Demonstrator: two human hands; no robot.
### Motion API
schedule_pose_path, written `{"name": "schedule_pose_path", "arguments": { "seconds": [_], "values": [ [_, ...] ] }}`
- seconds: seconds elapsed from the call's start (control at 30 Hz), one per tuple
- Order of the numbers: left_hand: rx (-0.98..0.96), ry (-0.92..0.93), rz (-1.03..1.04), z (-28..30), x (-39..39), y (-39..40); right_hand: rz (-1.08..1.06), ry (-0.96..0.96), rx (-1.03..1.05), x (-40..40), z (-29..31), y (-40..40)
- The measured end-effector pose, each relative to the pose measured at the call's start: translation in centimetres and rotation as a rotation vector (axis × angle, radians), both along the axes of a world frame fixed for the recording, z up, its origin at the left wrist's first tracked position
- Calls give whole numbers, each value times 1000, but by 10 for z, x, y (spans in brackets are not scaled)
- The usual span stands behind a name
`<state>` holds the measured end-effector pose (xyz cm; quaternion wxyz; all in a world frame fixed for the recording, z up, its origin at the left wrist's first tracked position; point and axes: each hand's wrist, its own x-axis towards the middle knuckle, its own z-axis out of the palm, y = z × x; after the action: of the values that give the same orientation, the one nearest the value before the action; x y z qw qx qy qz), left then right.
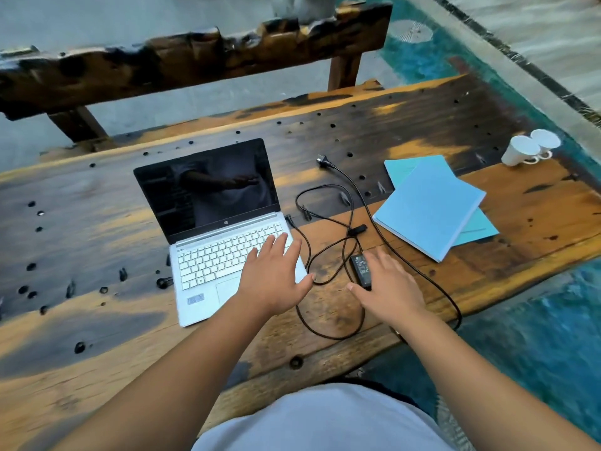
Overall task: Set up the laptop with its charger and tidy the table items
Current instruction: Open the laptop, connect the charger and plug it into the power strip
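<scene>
A silver laptop (211,252) stands open on the wooden table (81,222), its screen dark. My left hand (276,275) hovers flat over the keyboard's right end, fingers spread, holding nothing. My right hand (388,284) is spread over the black charger brick (360,268), partly covering it. The charger's black cable (331,196) lies in loose loops to the right of the laptop. Its wall plug (323,160) rests farther back. The small connector (288,219) lies beside the laptop's right hinge; whether it is plugged in I cannot tell.
Two light blue books (429,206) lie stacked askew at the right. Two white cups (530,149) sit near the far right table edge. A rough wooden bench back (195,60) runs behind the table. A teal rug (553,336) covers the floor at right.
</scene>
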<state>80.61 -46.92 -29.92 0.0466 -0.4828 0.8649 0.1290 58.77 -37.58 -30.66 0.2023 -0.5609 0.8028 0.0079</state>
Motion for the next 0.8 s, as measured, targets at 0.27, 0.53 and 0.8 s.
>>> {"name": "schedule_pose_path", "arguments": {
  "seconds": [0.27, 0.53, 0.8],
  "values": [
    [9, 10, 22, -8, -81, -42, 68, 0, 27, -81, 2, -61],
    [80, -39, 89, -27, -148, -100, 181, 1, 73, -146, -17, -151],
    [164, -44, 85, -68, -203, -170, 273, -22, 117, -175, -57, -247]
  ]
}}
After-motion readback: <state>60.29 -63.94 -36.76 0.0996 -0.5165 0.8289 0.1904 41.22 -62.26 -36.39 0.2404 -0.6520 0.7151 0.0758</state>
